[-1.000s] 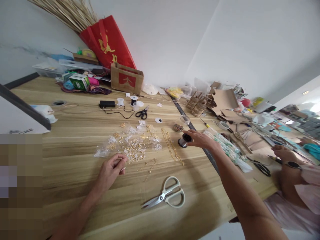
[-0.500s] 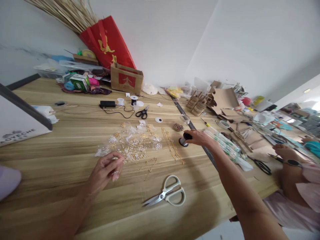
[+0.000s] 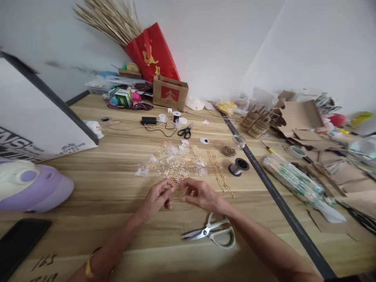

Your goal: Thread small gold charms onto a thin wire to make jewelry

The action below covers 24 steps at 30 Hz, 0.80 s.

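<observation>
My left hand is closed in a pinch, with a ring on one finger; whatever sits between its fingertips is too small to make out. Close beside it, my right hand has its fingers curled, thumb and fingertips almost meeting those of the left. Both hover at the near edge of a spread of gold and clear beads, some in small plastic bags. White-handled scissors lie just below my right hand. To the right are a gold chain and a spool of dark thread or wire.
Behind the beads are black scissors, a black battery box and a brown paper bag. A bowl of beads and bagged sticks are on the right. A purple-white device and a dark phone stand left.
My right hand has let go of the spool and moved left to meet my left hand in front of the beads. The view has turned left, and the person at right is out of view.
</observation>
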Each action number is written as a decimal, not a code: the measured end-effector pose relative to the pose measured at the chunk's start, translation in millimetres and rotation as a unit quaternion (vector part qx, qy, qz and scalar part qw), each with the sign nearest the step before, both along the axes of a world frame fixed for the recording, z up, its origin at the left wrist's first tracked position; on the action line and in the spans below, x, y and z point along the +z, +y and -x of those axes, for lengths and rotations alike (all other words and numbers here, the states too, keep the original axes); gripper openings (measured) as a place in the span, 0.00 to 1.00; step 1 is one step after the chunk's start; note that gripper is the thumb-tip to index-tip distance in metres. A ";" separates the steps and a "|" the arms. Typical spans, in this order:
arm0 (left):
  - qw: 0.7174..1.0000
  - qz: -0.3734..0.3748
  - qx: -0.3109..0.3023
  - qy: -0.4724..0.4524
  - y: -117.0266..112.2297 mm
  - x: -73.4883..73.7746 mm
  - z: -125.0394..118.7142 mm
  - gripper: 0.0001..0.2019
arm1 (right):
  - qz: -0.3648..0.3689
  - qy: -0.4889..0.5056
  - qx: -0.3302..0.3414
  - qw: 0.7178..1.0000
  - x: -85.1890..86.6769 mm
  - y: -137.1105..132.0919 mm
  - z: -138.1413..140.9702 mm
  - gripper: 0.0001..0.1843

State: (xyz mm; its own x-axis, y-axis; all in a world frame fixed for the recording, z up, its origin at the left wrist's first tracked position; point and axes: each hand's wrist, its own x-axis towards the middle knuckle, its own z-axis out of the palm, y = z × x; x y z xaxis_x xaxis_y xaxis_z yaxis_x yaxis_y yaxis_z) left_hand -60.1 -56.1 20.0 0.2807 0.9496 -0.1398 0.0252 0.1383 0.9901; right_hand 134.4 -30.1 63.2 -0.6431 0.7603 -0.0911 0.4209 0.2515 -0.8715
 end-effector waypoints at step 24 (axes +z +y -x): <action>0.996 -0.045 0.022 0.079 -5.9 -1.8 -8.8 0.11 | -0.038 -0.013 -0.009 0.999 -20.2 -12.8 -1.7 0.05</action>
